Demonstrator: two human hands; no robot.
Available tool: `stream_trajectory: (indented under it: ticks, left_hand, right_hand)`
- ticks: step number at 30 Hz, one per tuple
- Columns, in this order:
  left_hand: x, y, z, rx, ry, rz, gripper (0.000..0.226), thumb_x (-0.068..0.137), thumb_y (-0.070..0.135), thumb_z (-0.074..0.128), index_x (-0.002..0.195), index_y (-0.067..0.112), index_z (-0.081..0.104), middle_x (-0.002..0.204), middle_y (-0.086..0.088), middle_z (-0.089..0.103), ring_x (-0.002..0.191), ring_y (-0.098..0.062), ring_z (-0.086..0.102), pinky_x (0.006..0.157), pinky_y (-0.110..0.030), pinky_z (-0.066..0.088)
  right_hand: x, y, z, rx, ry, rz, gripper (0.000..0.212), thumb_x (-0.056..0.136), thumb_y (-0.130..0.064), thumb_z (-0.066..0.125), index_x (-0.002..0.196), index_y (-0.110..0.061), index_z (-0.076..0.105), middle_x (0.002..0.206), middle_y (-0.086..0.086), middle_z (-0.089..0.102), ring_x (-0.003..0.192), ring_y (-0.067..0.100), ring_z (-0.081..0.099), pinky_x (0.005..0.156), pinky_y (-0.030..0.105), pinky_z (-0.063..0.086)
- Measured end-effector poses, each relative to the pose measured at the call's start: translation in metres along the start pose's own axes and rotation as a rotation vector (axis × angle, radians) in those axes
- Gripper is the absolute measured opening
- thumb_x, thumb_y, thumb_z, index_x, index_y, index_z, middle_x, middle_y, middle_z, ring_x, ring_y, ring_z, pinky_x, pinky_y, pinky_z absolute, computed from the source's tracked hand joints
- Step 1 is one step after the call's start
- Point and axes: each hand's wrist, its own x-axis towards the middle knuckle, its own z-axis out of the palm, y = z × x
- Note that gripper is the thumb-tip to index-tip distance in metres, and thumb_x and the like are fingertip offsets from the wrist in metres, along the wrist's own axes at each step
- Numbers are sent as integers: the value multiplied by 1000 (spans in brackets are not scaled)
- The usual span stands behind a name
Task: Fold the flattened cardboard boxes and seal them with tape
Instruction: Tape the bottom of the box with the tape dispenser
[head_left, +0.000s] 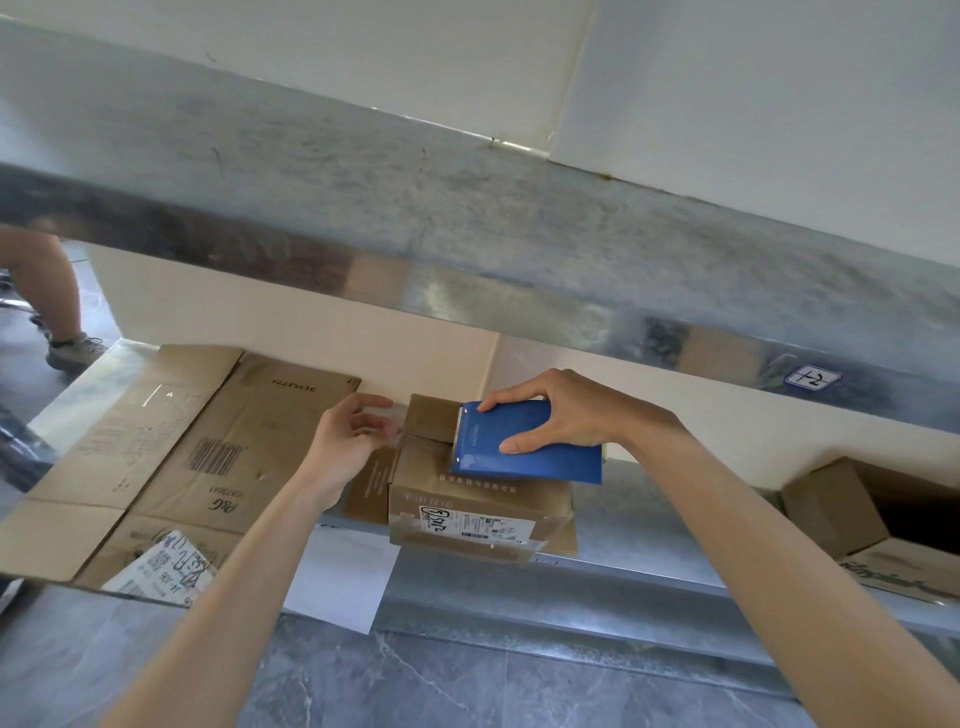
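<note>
Cardboard sheets (197, 447) lie flattened at the left of the frame on a metal shelf (675, 525). They look light, stiff across the panels but floppy at the creases, so we judge they are best taken by two opposite edges and opened along the scores. Just right of them our left hand (345, 447) reaches the left end of the small box (467, 499) in the middle. Its fingers are loosely curled at the box's edge, and we cannot tell whether its grip has anything in it. The box's top flaps are down and its contents are hidden. On top rests the blue tape dispenser (524, 452), toothed edge over the flap seam. Our right hand (566, 410) is clamped on it, thumb on the near side and fingers over the far edge. The box looks light and may slide under the pull, so it wants steadying. At the far right an open box (841, 509) shows only a dark interior.
</note>
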Motion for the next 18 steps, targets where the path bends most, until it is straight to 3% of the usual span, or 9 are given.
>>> stream_trajectory:
  ticks: [3, 6, 8, 12, 15, 18]
  left_hand:
    - [0, -9, 6, 40, 70, 54, 30, 88, -8, 66, 102, 19, 66, 79, 1, 70, 70, 0, 65, 69, -14, 48]
    - [-3, -19, 13, 166, 98, 137, 31, 93, -5, 58, 106, 23, 62, 94, 7, 66, 72, 11, 59, 60, -6, 45]
    - [-8, -23, 21, 220, 130, 193, 35, 93, -6, 53, 110, 24, 58, 103, 9, 63, 81, 14, 58, 63, -3, 44]
    - [-13, -28, 28, 153, 172, 229, 36, 92, -7, 55, 106, 26, 58, 104, 10, 66, 89, 4, 64, 69, -5, 45]
    - [-12, -35, 25, 155, 197, 218, 24, 92, 1, 61, 102, 23, 62, 102, 9, 68, 83, -5, 63, 69, -11, 46]
    - [-13, -40, 26, 132, 247, 214, 17, 91, 6, 67, 98, 21, 64, 98, 10, 69, 79, -2, 61, 67, -9, 46]
  right_hand:
    - [0, 1, 0, 3, 0, 1, 41, 79, -48, 80, 114, -60, 62, 103, -51, 52, 88, -20, 56, 60, 3, 42]
    - [0, 2, 0, -4, 1, 2, 42, 80, -48, 79, 117, -57, 62, 109, -44, 53, 88, -19, 56, 60, 4, 42]
    - [0, 2, 1, -9, 7, 2, 43, 80, -49, 79, 118, -57, 62, 110, -42, 55, 89, -17, 57, 61, 4, 42]
    - [1, 5, 1, -21, 21, 2, 43, 79, -49, 80, 118, -57, 62, 114, -36, 58, 92, -12, 59, 65, 7, 43]
    - [1, 6, 2, -17, 23, 5, 43, 79, -48, 81, 117, -57, 63, 105, -44, 57, 88, -17, 57, 62, 3, 41]
    - [1, 5, 3, -7, 24, 1, 42, 79, -46, 81, 114, -59, 63, 95, -54, 54, 86, -20, 57, 61, 2, 41]
